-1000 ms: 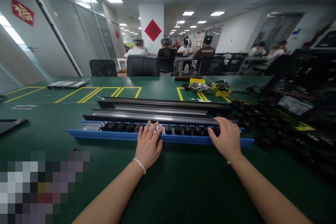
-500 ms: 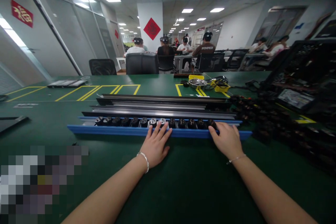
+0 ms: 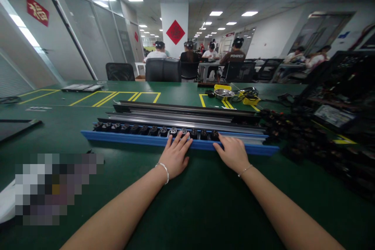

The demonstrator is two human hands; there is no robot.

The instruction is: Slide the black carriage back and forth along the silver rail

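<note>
A long blue rail (image 3: 123, 139) lies across the green table and carries a row of small black parts (image 3: 140, 129). My left hand (image 3: 175, 154) lies flat with fingers spread, its fingertips on the rail's front edge near the middle of the row. My right hand (image 3: 232, 151) rests open just to the right, fingertips touching the rail by the last black part. The right stretch of the rail holds no parts. Neither hand holds anything.
Long dark metal rails (image 3: 187, 115) lie stacked behind the blue rail. A pile of black parts (image 3: 295, 134) and a black crate (image 3: 336, 86) fill the right side. A metal bowl (image 3: 223, 93) and yellow items sit farther back. People sit at distant tables.
My right hand slid left along the blue rail, and the row of black parts shifted left with it, leaving the rail's right end bare. My left hand pulled back to the rail's front edge.
</note>
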